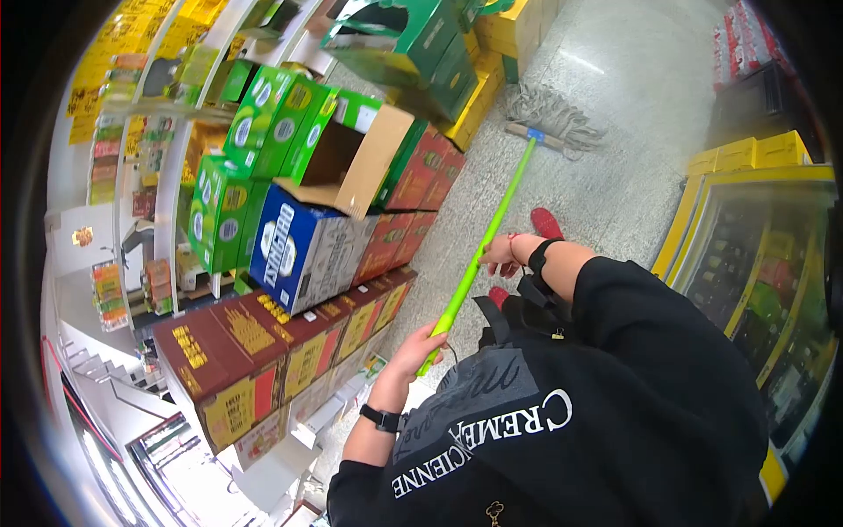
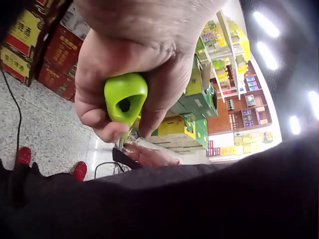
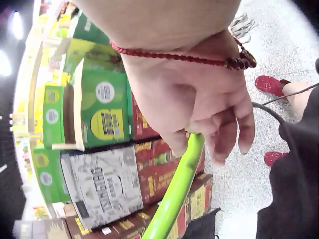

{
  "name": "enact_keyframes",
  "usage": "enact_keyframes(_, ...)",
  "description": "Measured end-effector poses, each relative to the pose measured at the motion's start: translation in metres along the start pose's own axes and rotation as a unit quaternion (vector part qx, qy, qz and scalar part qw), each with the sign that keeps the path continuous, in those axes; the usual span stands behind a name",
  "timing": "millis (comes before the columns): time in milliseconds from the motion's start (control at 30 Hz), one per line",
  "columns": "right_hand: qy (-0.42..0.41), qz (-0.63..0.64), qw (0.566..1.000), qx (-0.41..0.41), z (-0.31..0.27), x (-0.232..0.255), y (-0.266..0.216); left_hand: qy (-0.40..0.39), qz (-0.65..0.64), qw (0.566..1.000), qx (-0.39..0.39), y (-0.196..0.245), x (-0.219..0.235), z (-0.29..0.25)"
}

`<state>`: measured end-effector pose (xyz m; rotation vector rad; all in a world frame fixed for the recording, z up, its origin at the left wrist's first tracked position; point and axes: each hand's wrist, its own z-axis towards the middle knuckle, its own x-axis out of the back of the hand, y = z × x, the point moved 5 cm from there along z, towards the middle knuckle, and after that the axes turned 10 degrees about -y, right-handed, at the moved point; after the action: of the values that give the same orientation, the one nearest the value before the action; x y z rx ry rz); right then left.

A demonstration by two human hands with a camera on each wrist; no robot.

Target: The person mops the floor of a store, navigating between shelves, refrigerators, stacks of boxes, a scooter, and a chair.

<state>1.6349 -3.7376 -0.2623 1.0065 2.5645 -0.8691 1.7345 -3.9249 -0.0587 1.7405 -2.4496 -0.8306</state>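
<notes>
A mop with a long bright green handle (image 1: 492, 227) slants across the head view. Its grey string head (image 1: 555, 119) lies on the speckled floor at the top, joined by a blue clamp (image 1: 535, 134). My left hand (image 1: 416, 353) grips the handle near its upper end. In the left wrist view, the hollow green end (image 2: 126, 98) pokes out between the thumb and fingers of that hand. Farther down the shaft, my right hand (image 1: 500, 253), with a red cord bracelet (image 3: 179, 58), holds the handle between thumb and forefinger. Its other fingers (image 3: 244, 130) hang loosely bent.
Stacked cartons line the left: brown boxes (image 1: 230, 338), a blue box (image 1: 285, 250), green boxes (image 1: 274, 123) and an opened box with a raised cardboard flap (image 1: 376, 162). A yellow-framed glass cooler (image 1: 746, 255) stands at right. Red shoes (image 1: 546, 223) are on the floor beside the handle.
</notes>
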Motion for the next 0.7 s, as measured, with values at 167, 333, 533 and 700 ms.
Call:
enact_keyframes(167,-0.144,-0.104,0.982,-0.066,0.083,-0.102,0.021,0.025,0.013,0.999,0.023,-0.085,0.025,-0.086)
enact_keyframes(333,-0.186,-0.145,0.971,-0.041,0.02,-0.176,-0.028,0.056,0.055,0.996,0.045,-0.131,0.042,-0.138)
enact_keyframes(533,-0.159,-0.098,0.982,-0.01,0.019,-0.173,-0.02,0.032,0.101,0.993,0.042,-0.109,0.04,-0.137)
enact_keyframes(700,-0.059,-0.032,0.998,0.014,0.023,-0.115,0.01,0.007,0.121,0.992,0.032,-0.061,0.028,-0.088)
